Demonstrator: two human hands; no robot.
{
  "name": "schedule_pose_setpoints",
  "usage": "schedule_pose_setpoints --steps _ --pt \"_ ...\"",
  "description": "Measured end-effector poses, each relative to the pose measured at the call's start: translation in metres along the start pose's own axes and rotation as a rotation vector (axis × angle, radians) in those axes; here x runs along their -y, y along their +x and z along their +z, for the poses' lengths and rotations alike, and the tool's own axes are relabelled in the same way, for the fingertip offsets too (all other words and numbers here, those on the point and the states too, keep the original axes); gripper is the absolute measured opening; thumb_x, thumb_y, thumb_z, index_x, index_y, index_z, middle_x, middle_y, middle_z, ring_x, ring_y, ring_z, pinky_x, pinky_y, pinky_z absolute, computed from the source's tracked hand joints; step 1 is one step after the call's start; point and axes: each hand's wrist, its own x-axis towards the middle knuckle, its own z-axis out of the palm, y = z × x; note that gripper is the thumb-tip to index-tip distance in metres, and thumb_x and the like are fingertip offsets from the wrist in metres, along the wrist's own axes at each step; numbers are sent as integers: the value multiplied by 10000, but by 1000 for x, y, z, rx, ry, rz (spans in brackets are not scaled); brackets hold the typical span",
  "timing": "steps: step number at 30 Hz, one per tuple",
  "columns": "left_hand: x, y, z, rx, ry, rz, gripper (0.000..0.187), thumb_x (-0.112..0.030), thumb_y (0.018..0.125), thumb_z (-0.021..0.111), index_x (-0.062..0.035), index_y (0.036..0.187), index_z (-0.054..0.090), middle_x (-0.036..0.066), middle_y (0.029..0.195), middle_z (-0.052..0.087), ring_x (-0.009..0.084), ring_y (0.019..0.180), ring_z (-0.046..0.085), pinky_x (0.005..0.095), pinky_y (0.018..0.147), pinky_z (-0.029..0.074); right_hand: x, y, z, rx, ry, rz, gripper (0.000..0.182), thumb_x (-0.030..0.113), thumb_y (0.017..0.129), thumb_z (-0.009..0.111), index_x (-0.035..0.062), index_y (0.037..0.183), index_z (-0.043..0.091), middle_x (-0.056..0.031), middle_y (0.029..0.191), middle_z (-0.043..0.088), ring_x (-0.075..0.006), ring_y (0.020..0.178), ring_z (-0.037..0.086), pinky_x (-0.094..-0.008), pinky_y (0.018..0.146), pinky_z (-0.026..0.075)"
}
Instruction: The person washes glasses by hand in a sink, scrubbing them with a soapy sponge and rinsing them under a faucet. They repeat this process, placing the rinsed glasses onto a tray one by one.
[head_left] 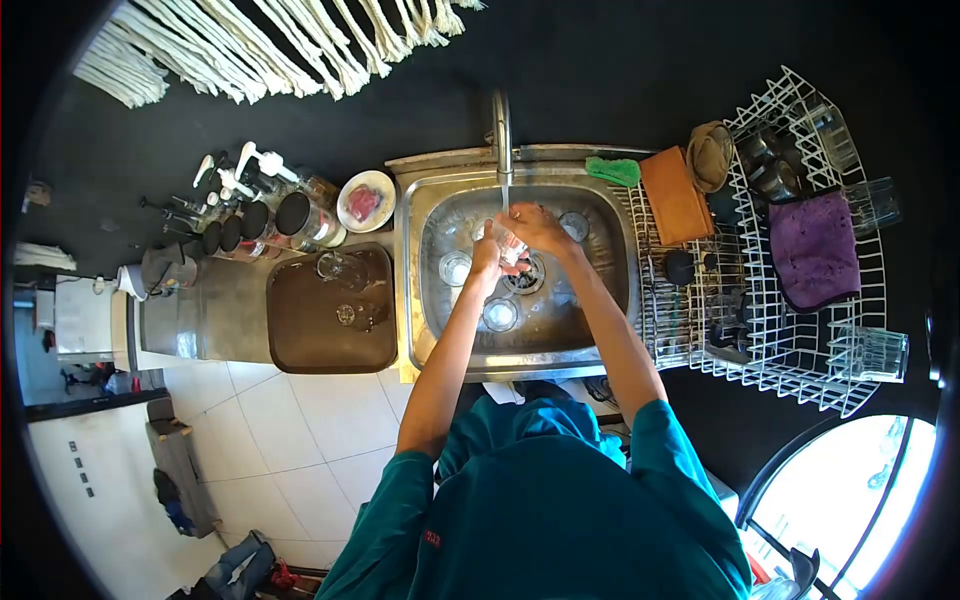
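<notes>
Under the faucet (502,135), a clear drinking glass (509,243) is between my two hands above the sink (440,330). My left hand (487,256) grips its left side. My right hand (540,229) closes round it from the right, and its fingers partly hide the glass. Several other clear glasses rest on the sink floor: one glass (455,268) to the left, another glass (500,314) nearer me, and a third glass (574,226) behind my right hand. Below my hands is the drain (523,276).
Left of the sink, a brown tray (320,320) holds glassware; a bowl (366,190) and several bottles with dark lids (293,214) stand behind it. A green sponge (612,171) lies at the sink's back-right corner. To the right, a white wire rack (800,340) holds glasses and a purple cloth (815,248).
</notes>
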Motion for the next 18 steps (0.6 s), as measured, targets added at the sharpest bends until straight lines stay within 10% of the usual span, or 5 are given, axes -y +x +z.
schedule_pose_setpoints --steps 7,12,18 --pt "-9 3 4 -87 45 72 566 -550 935 307 -46 973 562 67 726 596 214 510 608 259 341 406 -12 12 6 -156 3 -11 391 379 850 568 -3 815 644 -133 718 658 -214 693 640 -343 655 478" --pt "-24 -10 -16 50 -139 52 515 -514 953 260 -79 1011 531 93 714 588 184 399 463 251 320 293 -35 25 22 -81 666 -89 316 306 869 591 7 955 650 -47 796 656 -86 766 564 -250 688 449" --pt "-26 -12 -24 127 -285 -64 548 -556 932 277 -82 1033 532 145 755 637 193 462 522 258 346 332 11 -9 19 -12 593 23 553 448 823 635 29 1173 546 -103 1165 568 -192 942 598 -338 818 480"
